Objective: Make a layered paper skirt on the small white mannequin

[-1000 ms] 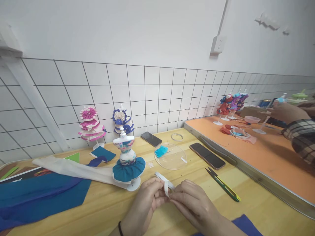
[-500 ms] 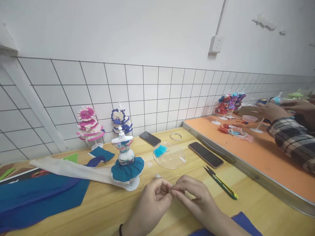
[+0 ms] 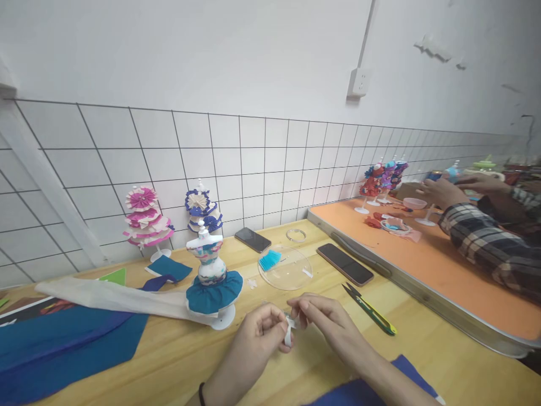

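Observation:
My left hand (image 3: pixel 262 335) is closed, pinching a small white strip (image 3: pixel 288 334) that hangs from its fingertips. Close beside it, the fingers of my right hand (image 3: pixel 327 324) are drawn together at the strip's upper end; what they grip, if anything, is too small to make out. Left of my hands stands a mini dress form (image 3: pixel 209 270) with a teal gathered skirt (image 3: pixel 215 292) on a white base. Beyond my hands lies a clear round dish (image 3: pixel 291 276) holding a pleated light-blue piece (image 3: pixel 269 260) and tiny bits. Thread snips (image 3: pixel 369 310) with yellow-green handles lie to the right.
Two phones (image 3: pixel 252 239) (image 3: pixel 345 264) and a ring (image 3: pixel 296 235) lie behind the dish. Teal fabric (image 3: pixel 76 349) and a white cloth strip (image 3: pixel 114 296) spread left; blue fabric (image 3: pixel 350 393) is below my right forearm. A co-worker's plaid sleeve (image 3: pixel 477 237) reaches over the orange board (image 3: pixel 406 265).
My hands have drawn slightly apart, and the white strip now shows below my left fingertips. The view has turned a little to the right.

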A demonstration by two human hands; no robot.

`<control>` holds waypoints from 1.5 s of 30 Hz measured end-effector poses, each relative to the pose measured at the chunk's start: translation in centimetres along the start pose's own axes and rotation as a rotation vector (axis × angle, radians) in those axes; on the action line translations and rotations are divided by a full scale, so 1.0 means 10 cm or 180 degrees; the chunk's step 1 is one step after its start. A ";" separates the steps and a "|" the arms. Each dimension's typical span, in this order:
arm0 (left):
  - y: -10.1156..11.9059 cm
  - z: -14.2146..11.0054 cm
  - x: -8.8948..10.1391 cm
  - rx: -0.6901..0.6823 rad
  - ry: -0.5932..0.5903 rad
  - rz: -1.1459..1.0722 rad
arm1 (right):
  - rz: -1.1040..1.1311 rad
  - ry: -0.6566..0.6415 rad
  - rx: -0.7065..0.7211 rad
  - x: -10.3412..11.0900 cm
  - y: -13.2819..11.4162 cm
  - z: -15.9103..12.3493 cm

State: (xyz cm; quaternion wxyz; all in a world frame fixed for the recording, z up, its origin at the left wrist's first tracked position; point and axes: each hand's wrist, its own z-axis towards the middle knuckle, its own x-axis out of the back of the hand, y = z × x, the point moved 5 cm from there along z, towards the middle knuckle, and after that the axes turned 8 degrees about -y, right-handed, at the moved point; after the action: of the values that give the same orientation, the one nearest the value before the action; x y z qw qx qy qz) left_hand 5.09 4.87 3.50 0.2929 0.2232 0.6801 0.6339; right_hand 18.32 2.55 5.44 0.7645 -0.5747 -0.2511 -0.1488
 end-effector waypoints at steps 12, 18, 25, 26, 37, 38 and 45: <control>-0.07 0.04 0.09 0.0304 0.0248 -0.0718 | -0.2759 -0.0100 -0.1844 0.89 0.79 -0.16; -0.10 0.05 0.10 0.0210 0.0225 -0.0734 | -0.2750 -0.0171 -0.1950 0.85 0.98 -0.46; -0.06 0.03 0.07 0.0196 0.0121 -0.0439 | -0.1150 -0.0548 -0.0972 0.58 0.36 -0.39; -0.05 0.02 0.06 0.0184 0.0094 -0.0353 | -0.0993 -0.0599 -0.0810 0.53 0.22 -0.37; 0.08 -0.05 -0.01 0.0245 -0.0329 0.0069 | -0.1553 -0.1399 -0.0242 0.29 -0.35 -0.14; 0.08 -0.05 -0.01 0.0265 -0.0343 0.0076 | -0.1592 -0.1437 -0.0186 0.28 -0.36 -0.13; 0.06 -0.05 -0.02 0.0280 -0.0483 0.0055 | -0.2033 -0.1547 0.0131 0.20 -0.47 -0.06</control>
State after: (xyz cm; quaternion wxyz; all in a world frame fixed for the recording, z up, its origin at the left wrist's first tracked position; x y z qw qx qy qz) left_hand 4.87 4.38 4.15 0.3280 0.2891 0.6812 0.5872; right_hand 17.68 0.72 10.15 0.6095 -0.4708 -0.5935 -0.2336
